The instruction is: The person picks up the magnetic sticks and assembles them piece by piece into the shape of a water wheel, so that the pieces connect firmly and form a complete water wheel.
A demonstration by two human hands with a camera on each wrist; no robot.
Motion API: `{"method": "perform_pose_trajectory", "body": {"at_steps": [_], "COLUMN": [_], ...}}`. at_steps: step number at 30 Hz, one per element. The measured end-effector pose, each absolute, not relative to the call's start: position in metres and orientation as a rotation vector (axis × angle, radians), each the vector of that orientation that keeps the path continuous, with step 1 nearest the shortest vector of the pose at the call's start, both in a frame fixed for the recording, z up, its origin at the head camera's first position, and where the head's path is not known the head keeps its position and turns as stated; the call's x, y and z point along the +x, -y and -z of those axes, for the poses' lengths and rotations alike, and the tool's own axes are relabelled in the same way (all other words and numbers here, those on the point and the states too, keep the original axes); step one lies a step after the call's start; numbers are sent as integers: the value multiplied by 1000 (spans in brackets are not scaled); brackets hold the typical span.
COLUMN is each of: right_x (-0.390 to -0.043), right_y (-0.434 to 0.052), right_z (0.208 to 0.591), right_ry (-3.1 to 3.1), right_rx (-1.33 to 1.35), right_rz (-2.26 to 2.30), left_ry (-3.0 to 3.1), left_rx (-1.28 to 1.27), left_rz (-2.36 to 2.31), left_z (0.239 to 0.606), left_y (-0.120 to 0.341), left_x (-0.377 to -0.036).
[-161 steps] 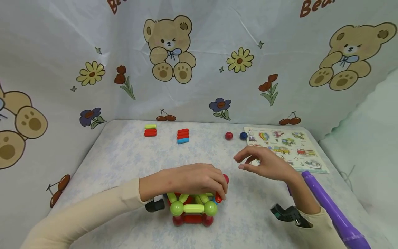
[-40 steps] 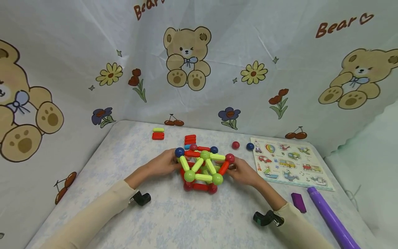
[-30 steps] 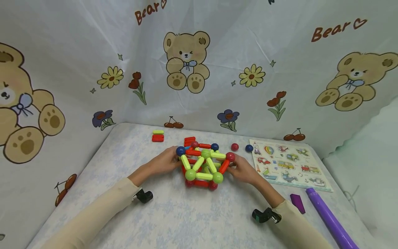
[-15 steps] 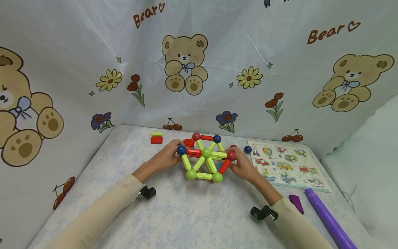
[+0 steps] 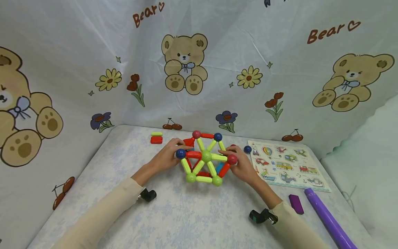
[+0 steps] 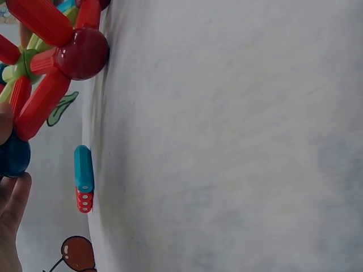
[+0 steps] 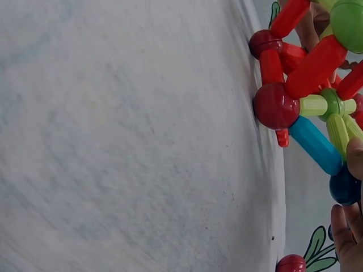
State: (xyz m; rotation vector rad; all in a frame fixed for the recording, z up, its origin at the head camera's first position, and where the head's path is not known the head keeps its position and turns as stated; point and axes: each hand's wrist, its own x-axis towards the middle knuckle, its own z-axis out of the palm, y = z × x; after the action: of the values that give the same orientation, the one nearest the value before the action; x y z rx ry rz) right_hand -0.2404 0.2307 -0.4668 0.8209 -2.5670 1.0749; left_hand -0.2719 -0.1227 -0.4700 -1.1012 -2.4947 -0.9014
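A model of magnetic balls and sticks (image 5: 206, 156) is held between both hands, its hexagonal top tilted toward the head camera. Green sticks radiate from a green ball in its centre; red, blue and green balls mark the rim. My left hand (image 5: 168, 155) grips the left side, and the left wrist view shows its thumb and fingers about a dark blue ball (image 6: 14, 156). On the opposite side my right hand (image 5: 242, 165) grips the model. In the right wrist view its thumb and fingertips pinch another dark blue ball (image 7: 345, 186), joined to a blue stick (image 7: 315, 145).
Loose green and red sticks (image 5: 156, 140) lie at the back left. A blue ball (image 5: 247, 149) sits beside the picture board (image 5: 292, 166) on the right. Nearer are a purple block (image 5: 296, 204) and a long purple tube (image 5: 329, 218). A bear-print cloth (image 5: 230, 97) hangs behind the table.
Earlier the left hand lay over the model while the right hovered apart. Both hands then took its sides, and the model has tipped up, its top now facing the head camera.
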Motion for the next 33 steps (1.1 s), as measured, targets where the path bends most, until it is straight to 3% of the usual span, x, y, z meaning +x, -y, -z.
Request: {"method": "perform_pose_trajectory", "body": {"at_steps": [33], "right_x": [-185], "right_y": [-228], "right_z": [466], "right_ry": [2414], "right_rx": [839], "right_rz": [-1032], "left_ry": [2303], "left_rx": [-1146], "left_rz": [945], "left_z": [464], "left_y": [125], "left_x": [-213]}}
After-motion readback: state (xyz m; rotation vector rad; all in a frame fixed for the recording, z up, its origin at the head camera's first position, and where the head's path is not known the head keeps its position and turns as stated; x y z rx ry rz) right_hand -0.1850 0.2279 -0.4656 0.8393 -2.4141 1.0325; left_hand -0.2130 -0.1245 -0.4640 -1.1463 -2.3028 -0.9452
